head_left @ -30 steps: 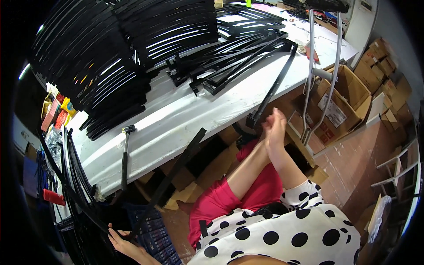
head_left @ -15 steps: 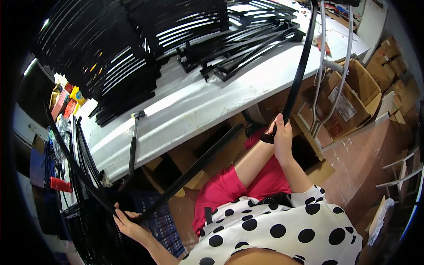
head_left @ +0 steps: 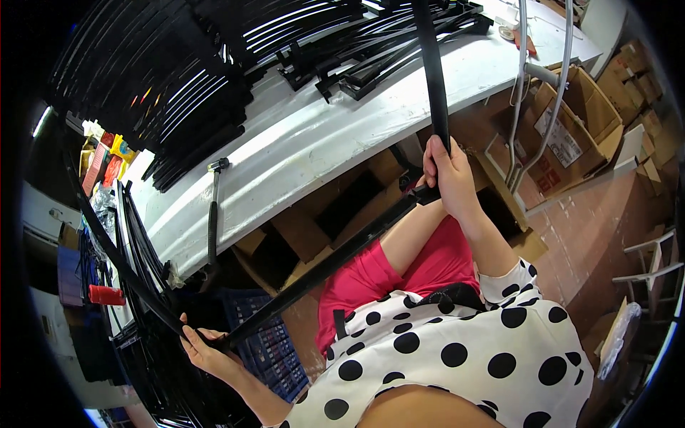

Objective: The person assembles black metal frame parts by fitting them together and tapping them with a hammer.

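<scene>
Head view, the only one. Left hand: fingers curled, pinching the lower bar at its left end, where the left bar runs off up and away. Right hand: wrapped around the right bar near its bottom, just beside the lower bar's far end. I cannot tell whether those two ends are joined; the fingers cover the spot.

Handling, my judgement: I'd pin the left corner firmly as an anchor, line the right bar's end up squarely with the lower bar, and press along the length without twisting. The free lengths look liable to swing, so I'd grip close to each corner.

Appearance: slim, black, dull with faint highlights. The left bar looks bowed, perhaps lens bend. The lower bar slants over the lap, in front of the white table.
</scene>
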`<state>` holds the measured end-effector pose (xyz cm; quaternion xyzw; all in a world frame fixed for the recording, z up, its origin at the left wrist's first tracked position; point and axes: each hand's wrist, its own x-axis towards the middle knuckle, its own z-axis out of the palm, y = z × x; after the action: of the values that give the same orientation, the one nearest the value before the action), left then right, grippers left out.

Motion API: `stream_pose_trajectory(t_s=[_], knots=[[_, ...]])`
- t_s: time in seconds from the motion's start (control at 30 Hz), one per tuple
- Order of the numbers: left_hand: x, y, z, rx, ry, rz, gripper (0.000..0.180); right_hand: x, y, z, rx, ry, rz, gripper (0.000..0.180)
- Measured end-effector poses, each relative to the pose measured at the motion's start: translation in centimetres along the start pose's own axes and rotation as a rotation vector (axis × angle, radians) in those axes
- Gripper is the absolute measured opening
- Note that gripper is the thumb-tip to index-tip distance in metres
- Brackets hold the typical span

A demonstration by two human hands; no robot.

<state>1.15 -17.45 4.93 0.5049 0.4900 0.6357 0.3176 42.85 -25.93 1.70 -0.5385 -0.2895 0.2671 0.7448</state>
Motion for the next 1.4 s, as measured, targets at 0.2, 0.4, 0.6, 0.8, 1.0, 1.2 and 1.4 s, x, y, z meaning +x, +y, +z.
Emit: stream_pose_trajectory(t_s=[0.2, 0.4, 0.6, 0.8, 1.0, 1.2, 1.4], knots=[[0.0, 0.2, -0.1, 0.015, 0.002, -0.022, 0.034, 0.6, -1.2, 0.4, 0.015, 0.012, -0.032, 0.031], [0.2, -0.3, -0.3, 0.003, 0.015, -0.02, 0.033, 0.8, -0.9, 1.1, -0.022, -0.028, -0.022, 0.031], [0.3, -0.2, -0.4, 0.014, 0.008, -0.007, 0.034, 0.5, -1.5, 1.1, -0.02, -0.048, -0.03, 0.031], [0.6, 0.7, -0.3, -0.031, 0.026, 0.069, 0.033, 0.2, -2.0, 0.9, -0.009, -0.111, -0.014, 0.03], [1.8, 1.9, 0.8, -0.087, 0.048, 0.189, 0.034, 0.1, -3.2, 1.4, 0.014, -0.161, -0.052, 0.032], [3.5, 3.0, 1.9, -0.115, 0.003, 0.178, 0.031, -0.1, -4.8, 1.4, 0.057, -0.143, -0.135, 0.034], [6.8, 4.3, 1.4, -0.089, -0.022, 0.248, 0.034, -0.9, -1.8, 2.3, 0.121, -0.105, -0.148, 0.031]])
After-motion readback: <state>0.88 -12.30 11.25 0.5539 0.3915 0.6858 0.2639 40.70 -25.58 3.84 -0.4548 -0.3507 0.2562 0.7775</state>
